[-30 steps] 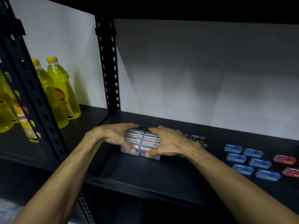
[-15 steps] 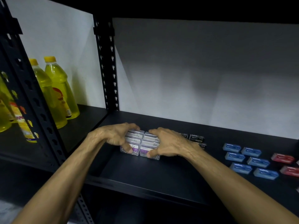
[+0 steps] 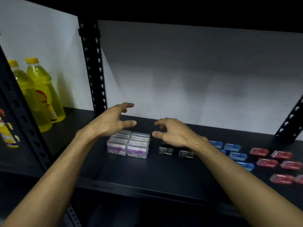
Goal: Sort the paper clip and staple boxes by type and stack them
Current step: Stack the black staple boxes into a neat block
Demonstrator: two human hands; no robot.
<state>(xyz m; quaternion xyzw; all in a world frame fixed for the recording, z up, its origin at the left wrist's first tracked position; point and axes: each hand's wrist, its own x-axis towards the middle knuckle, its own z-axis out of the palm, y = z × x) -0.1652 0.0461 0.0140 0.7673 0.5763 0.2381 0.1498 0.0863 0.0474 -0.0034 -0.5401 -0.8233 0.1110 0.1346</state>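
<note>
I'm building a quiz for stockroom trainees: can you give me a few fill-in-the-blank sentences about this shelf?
1. The clear paper clip boxes sit grouped at the ____ end of the row of small boxes.
2. Between them and the blue staple boxes lie staple boxes coloured ____.
3. Farthest right lie staple boxes coloured ____.
4. The left hand and the right hand are both ____, holding nothing.

Missing words: left; black; red; open
</note>
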